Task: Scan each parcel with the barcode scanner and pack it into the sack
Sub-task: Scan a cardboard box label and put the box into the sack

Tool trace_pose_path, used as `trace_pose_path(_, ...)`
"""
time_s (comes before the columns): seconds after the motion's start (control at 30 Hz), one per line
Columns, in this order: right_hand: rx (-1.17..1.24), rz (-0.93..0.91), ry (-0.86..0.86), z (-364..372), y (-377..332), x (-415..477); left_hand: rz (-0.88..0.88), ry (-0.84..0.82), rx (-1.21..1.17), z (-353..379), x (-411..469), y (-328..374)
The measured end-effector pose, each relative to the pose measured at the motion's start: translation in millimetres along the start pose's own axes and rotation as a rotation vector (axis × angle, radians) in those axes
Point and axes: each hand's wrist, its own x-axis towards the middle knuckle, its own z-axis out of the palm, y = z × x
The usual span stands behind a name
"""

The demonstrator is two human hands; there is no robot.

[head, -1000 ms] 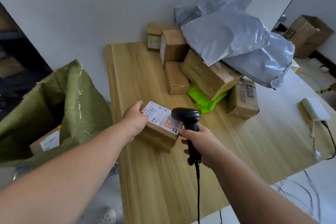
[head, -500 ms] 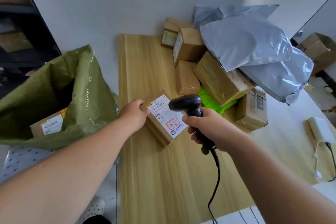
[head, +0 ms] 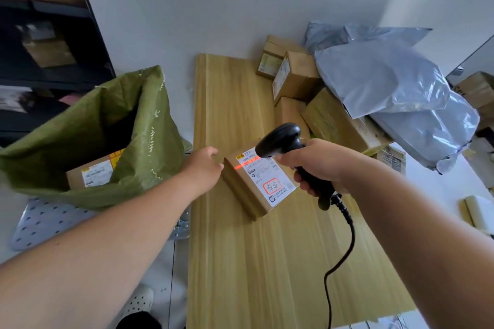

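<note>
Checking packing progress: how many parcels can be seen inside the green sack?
1: a labelled cardboard box lies in the open green sack, left of the table, partly covered by the sack's front fold. More may be hidden deeper inside.

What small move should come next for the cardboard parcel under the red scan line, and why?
Probably the left hand, gripping the small brown cardboard parcel, should carry it to the open green woven sack: the black handheld barcode scanner in the right hand casts its red line across the white label.
</note>
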Motion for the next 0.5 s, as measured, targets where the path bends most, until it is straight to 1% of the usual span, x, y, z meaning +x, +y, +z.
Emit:
trace_pose_path(0.1, 0.006, -0.004, 0.009, 0.7, 1.6, 0.7, -0.004, -0.007, 0.005, -1.6, -2.7, 3.3)
trace_pose_path(0.23, 0.042, -0.019, 0.037, 0.9, 8.0, 8.0, -0.06, -0.018, -0.025, 3.6, -7.9, 9.9)
trace_pose_path(0.3, 0.05, -0.034, 0.099, 2.9, 13.8, 15.8, -0.099, -0.026, -0.046, 8.9, -11.2, 13.2)
trace_pose_path(0.4, 0.051, -0.063, 0.259, 9.2, 27.2, 32.8, -0.18, -0.06, -0.12, 19.2, -18.0, 17.8)
trace_pose_path(0.43, 0.046, -0.076, 0.286, 11.7, 31.9, 37.7, -0.208, -0.082, -0.149, 23.2, -20.0, 18.6)
trace_pose_path(0.5, 0.079, -0.086, 0.278, 17.4, 40.8, 46.4, -0.267, -0.14, -0.217, 30.7, -23.3, 19.7)
